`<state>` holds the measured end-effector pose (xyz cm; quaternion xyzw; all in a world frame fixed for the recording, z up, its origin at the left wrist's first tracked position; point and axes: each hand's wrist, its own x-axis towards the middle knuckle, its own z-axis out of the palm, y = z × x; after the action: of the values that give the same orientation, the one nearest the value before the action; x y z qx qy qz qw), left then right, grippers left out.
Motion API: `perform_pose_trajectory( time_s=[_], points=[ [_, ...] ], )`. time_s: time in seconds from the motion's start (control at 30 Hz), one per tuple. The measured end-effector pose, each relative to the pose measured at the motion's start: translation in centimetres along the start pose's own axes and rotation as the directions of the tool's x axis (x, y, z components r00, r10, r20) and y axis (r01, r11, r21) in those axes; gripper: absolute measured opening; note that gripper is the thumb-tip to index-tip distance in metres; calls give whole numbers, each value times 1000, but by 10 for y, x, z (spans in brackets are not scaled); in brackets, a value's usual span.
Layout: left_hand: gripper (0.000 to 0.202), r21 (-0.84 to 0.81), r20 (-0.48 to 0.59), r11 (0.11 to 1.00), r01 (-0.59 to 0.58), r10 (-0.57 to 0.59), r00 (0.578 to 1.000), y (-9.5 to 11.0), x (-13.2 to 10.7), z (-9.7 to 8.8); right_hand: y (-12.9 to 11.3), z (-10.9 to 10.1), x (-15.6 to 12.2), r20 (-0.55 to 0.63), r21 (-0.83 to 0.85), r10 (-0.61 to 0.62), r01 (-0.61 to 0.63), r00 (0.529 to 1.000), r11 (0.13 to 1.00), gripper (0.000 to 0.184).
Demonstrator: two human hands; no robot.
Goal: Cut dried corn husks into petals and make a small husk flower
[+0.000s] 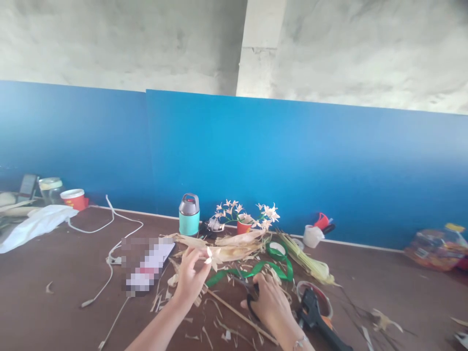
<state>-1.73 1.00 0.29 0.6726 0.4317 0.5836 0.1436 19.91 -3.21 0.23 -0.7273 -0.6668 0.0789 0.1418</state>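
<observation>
My left hand (189,276) pinches a small pale husk flower (211,259) just above the brown table (62,273). My right hand (269,303) rests on the table with its fingers closed around black-handled scissors (244,286). A green ribbon (252,271) curls between and behind both hands. A thin wooden stick (237,314) lies slanted under my wrists. Dried corn husks (234,243) are piled just beyond my hands, and husk scraps litter the table around them.
A black glue gun (317,317) lies right of my right hand. Behind stand a teal flask (189,214), a red cup of husk flowers (244,218), a white cup (312,236) and a bundle of stalks (307,261). A phone (148,265) and white cable (109,253) lie left.
</observation>
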Motion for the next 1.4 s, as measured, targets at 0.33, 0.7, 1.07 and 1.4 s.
perform_pose_trajectory(
  time_s=[0.33, 0.7, 1.07, 1.4],
  points=[
    [6, 118, -61, 987, -108, 116, 991, 3, -3, 1, 12, 6, 7, 145, 176, -8, -18, 989, 984, 51],
    [7, 131, 103, 967, -219, 206, 973, 16, -12, 6, -27, -7, -6, 114, 881, -107, -51, 988, 471, 33],
    [8, 66, 287, 987, -148, 123, 950, 21, -18, 13, -32, -3, -9, 42, 929, -107, 1, 993, 371, 19],
    [5, -119, 476, 992, -37, 90, 875, 22, -13, 11, -23, -11, -5, 41, 834, -245, 102, 969, 542, 11]
  ],
)
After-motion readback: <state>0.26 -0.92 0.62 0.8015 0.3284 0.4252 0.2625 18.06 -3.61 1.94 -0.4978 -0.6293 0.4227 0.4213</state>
